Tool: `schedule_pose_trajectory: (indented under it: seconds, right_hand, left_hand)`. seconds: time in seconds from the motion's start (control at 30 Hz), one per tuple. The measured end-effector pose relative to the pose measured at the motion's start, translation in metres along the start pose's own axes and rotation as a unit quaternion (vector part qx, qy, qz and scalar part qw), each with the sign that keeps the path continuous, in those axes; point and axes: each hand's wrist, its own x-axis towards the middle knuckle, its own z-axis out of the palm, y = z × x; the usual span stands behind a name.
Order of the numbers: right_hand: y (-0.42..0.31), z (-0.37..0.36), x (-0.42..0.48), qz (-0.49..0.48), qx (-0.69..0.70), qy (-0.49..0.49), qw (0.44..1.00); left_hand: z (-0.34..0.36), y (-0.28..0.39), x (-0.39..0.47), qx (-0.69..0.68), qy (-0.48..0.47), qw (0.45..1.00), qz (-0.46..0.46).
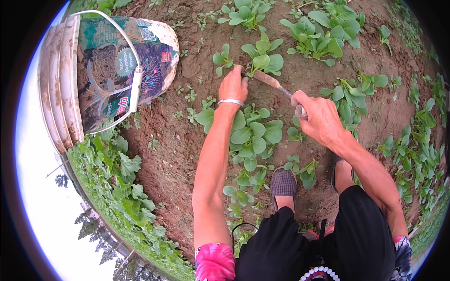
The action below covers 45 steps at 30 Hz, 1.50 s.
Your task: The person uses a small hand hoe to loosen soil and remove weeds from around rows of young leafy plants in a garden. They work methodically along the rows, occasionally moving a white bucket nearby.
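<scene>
My right hand (318, 117) grips the handle of a small garden trowel (268, 79), whose soil-coated metal blade points up and left to the base of a leafy green seedling (263, 58). Close to the blade's left, my left hand (235, 83), with a silver bracelet on the wrist, reaches to the soil beside a smaller seedling (222, 59). Its fingertips are bent downward and partly hidden, so whether they pinch anything does not show. A dense row of round-leaved greens (254, 135) grows between my forearms.
A soil-smeared plastic bucket (105, 70) with a white handle is at the upper left. More seedlings (325, 33) grow at the upper right, others (348, 96) right of my right hand. My shoes (283, 182) rest on the soil among small plants. Leafy crops (123, 196) line the left.
</scene>
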Motion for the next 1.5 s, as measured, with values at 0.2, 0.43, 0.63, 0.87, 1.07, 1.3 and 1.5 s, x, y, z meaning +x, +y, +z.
schedule_pose_trajectory:
  seconds: [0.2, 0.43, 0.63, 0.87, 1.07, 1.3, 1.5]
  right_hand:
    - [-0.006, -0.003, 0.001, 0.022, 0.019, -0.009, 1.0]
    - [-0.001, -0.007, -0.007, 0.047, 0.047, -0.011, 0.998]
    - [0.0, -0.006, -0.011, 0.039, 0.04, -0.008, 0.998]
    - [0.001, -0.003, -0.012, 0.026, 0.056, -0.002, 0.998]
    - [0.006, 0.002, -0.017, 0.041, 0.056, -0.005, 0.998]
    - [0.002, 0.0, -0.02, 0.042, 0.051, -0.004, 0.998]
    - [0.004, 0.003, -0.021, 0.038, 0.057, 0.003, 0.998]
  left_hand:
    - [0.005, 0.008, -0.002, 0.109, 0.022, 0.994, 0.011]
    - [-0.033, -0.001, -0.047, -0.234, 0.185, 0.931, -0.209]
    - [-0.081, -0.046, -0.072, -0.051, 0.192, 0.948, -0.249]
    - [-0.087, -0.074, -0.064, -0.022, 0.116, 0.969, -0.217]
    - [-0.084, -0.046, -0.078, -0.386, 0.23, 0.869, -0.21]
    - [-0.052, -0.061, -0.117, 0.092, 0.123, 0.976, -0.157]
    - [-0.031, -0.049, -0.104, 0.047, 0.103, 0.97, -0.217]
